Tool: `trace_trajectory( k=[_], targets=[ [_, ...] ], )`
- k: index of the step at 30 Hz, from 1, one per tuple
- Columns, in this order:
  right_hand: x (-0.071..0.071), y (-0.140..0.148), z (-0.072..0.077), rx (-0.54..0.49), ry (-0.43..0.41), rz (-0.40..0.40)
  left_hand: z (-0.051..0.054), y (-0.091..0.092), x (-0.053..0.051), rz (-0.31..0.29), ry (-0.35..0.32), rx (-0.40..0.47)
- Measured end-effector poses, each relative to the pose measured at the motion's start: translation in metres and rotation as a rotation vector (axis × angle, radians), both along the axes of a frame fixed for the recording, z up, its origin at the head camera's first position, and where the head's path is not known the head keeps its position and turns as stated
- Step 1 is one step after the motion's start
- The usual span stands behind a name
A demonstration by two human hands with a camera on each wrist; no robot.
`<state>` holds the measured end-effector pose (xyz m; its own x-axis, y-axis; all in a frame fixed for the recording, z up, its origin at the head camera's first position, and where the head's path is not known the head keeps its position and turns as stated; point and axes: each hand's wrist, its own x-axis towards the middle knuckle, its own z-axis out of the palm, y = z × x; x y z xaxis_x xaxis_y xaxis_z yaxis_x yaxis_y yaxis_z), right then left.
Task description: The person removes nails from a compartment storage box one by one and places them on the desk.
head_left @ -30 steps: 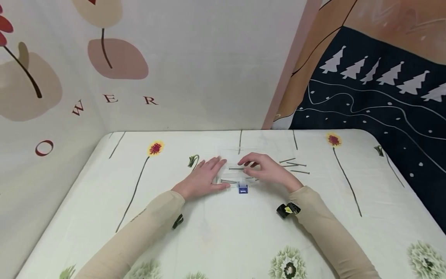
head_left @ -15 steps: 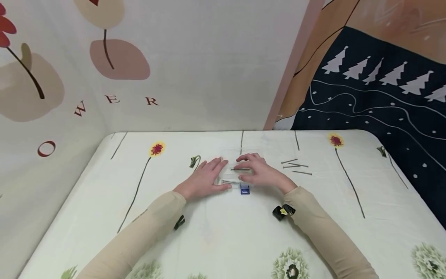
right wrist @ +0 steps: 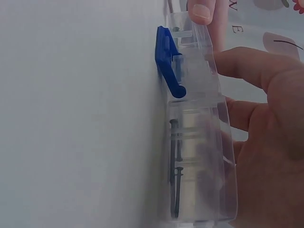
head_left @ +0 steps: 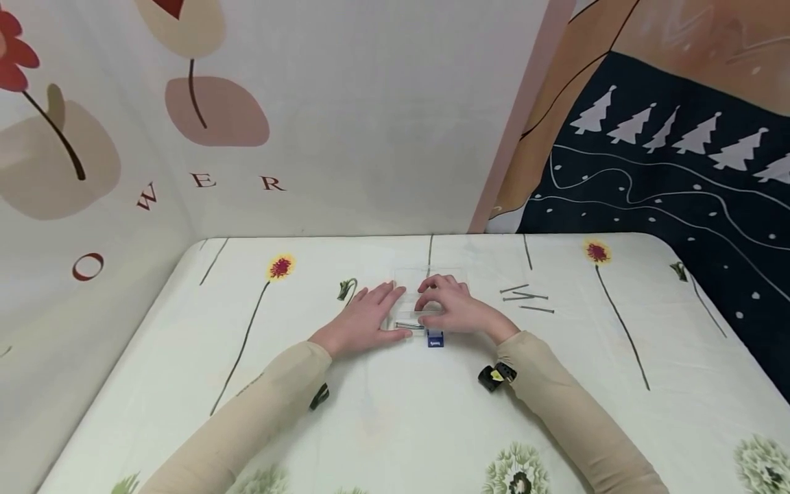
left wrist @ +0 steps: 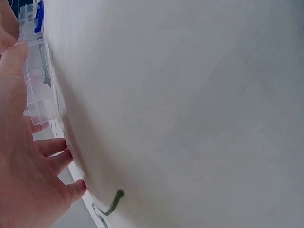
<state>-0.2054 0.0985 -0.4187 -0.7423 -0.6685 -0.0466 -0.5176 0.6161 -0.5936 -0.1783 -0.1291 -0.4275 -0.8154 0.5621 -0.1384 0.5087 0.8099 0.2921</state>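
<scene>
The clear box point(right wrist: 197, 78) is best steadied at its left end by the left hand point(head_left: 364, 319), fingers straight, and the inner nails point(right wrist: 174, 156) aligned lengthwise by the right hand point(head_left: 455, 309), bent over it, any grip hidden, with loose nails point(head_left: 531, 296) scattered right of it.

box point(head_left: 407, 315) partly hidden, blue latch point(head_left: 435, 336) lettering point(head_left: 435, 343) unreadable

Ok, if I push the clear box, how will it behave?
The box should be stiff: its clear walls look like moulded plastic. It sits low and flat, so will probably slide before tipping. The nails inside look loose, so they may shift.
</scene>
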Motion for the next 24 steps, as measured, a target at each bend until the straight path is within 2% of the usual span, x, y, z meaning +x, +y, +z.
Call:
trace_trajectory(
  k=[10,24],
  targets=[
    [-0.001,0.000,0.002,-0.001,-0.014,0.020,-0.002,0.000,-0.001,0.005,0.004,-0.003],
    [-0.001,-0.012,0.004,0.095,-0.044,-0.017,-0.001,0.000,0.000,0.001,0.003,-0.001]
  ],
)
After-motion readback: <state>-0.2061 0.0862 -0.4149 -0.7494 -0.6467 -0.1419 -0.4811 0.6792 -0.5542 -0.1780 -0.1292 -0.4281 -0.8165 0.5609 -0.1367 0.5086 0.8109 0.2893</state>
